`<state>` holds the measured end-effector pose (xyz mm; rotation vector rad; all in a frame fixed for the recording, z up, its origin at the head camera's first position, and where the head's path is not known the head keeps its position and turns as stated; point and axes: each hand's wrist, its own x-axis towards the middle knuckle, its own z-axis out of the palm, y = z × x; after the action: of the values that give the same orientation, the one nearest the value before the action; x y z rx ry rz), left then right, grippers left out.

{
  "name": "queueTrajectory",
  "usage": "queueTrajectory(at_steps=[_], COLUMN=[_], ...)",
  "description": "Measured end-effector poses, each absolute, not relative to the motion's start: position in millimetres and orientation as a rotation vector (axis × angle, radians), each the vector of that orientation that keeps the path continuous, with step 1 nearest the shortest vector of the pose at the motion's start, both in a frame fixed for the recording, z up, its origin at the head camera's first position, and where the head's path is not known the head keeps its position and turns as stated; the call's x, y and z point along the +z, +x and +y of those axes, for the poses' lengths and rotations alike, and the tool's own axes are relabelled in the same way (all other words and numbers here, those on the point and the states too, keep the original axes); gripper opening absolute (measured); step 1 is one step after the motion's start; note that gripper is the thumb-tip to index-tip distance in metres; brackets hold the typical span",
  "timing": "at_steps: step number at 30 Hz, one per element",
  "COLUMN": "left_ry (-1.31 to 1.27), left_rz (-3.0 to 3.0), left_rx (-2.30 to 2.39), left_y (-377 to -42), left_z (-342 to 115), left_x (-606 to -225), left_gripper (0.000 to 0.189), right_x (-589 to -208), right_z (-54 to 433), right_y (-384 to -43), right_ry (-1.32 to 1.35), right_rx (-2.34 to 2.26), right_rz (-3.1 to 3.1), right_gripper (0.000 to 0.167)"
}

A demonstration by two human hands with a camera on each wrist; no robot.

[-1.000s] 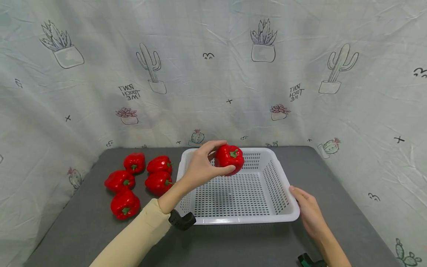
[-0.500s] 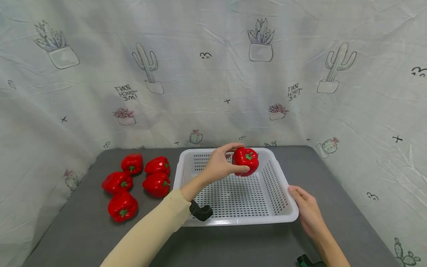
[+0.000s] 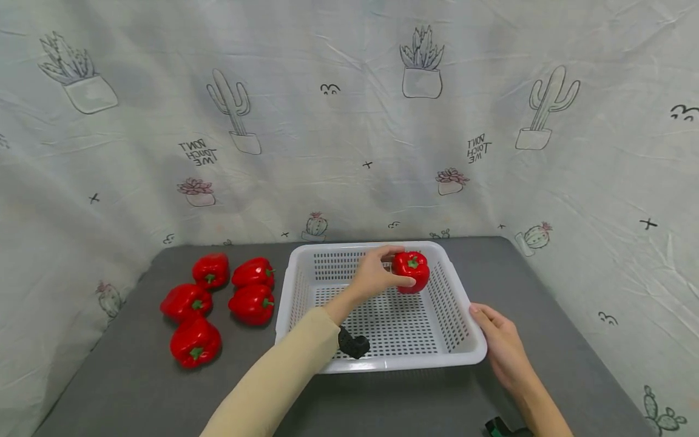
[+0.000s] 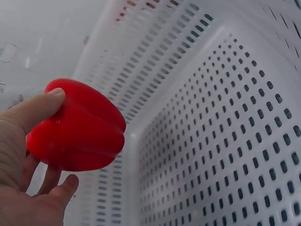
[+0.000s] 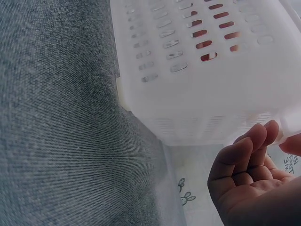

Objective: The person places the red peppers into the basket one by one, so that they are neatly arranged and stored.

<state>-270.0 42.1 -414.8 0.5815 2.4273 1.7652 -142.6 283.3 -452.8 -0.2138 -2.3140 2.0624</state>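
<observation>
Head view: a gray desk (image 3: 431, 403) is lying beneath the fingers, carrying a white basket (image 3: 404, 364) that the right hand (image 3: 502, 346) is pinching by the edge. The left hand (image 3: 374, 279) is holding a red pepper (image 3: 413, 271) in its fingers over the basket; five more peppers (image 3: 251, 305) are lying left of those fingers.

Left hand (image 3: 375, 276) beyond right hand (image 3: 503, 343)

White rectangular perforated plastic basket (image 3: 412, 328), open side up, glossy red lobed bell pepper (image 3: 412, 276) held over its far right part, green stem (image 3: 412, 263) facing its near side
</observation>
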Motion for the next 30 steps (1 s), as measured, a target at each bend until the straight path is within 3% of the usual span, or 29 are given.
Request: queueTrajectory(at_steps=[30], left_ry=[0.513], left_rz=[2.471], left_rx=[1.65], left_y=[-283], left_z=[64], left_x=[-440], left_gripper=[0.066], right_x=[-453], right_z=[281], right_y=[-144], right_ry=[-0.199], right_rx=[2.089], right_rz=[-2.296], right_gripper=[0.059])
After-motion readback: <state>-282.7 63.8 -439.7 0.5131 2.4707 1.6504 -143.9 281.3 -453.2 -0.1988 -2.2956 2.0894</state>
